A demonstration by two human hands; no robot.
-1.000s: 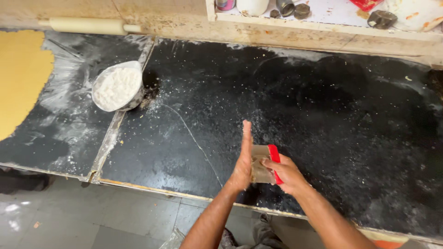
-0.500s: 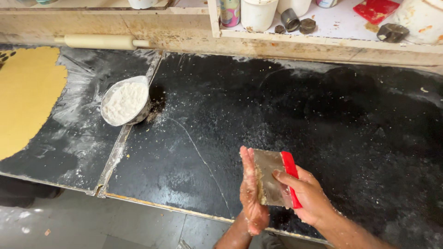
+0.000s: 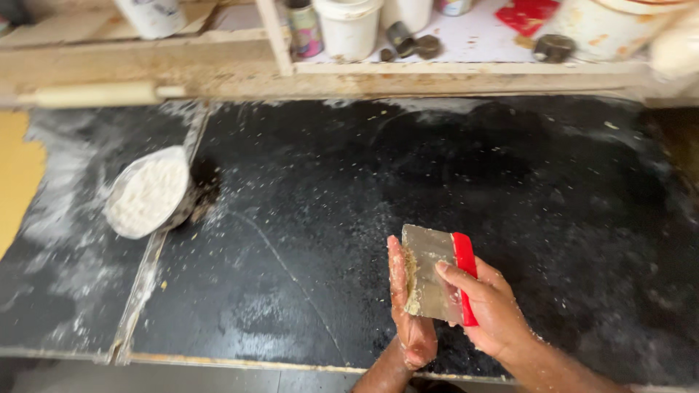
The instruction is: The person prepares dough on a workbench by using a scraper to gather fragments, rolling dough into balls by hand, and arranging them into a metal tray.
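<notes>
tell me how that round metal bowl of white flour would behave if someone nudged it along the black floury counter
The round metal bowl of white flour looks shallow and wide, so it would probably slide rather than tip. The black counter is dusted with flour around it, likely cutting grip. The flour seems heaped near the rim, so a sharp push may well spill some.

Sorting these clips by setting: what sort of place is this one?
Probably a bakery or dough-preparation kitchen. A flour-dusted black stone worktop holds a metal bowl of white flour, a wooden rolling pin lies at the back, and the right hand holds a red-handled metal dough scraper against the left hand.
</notes>
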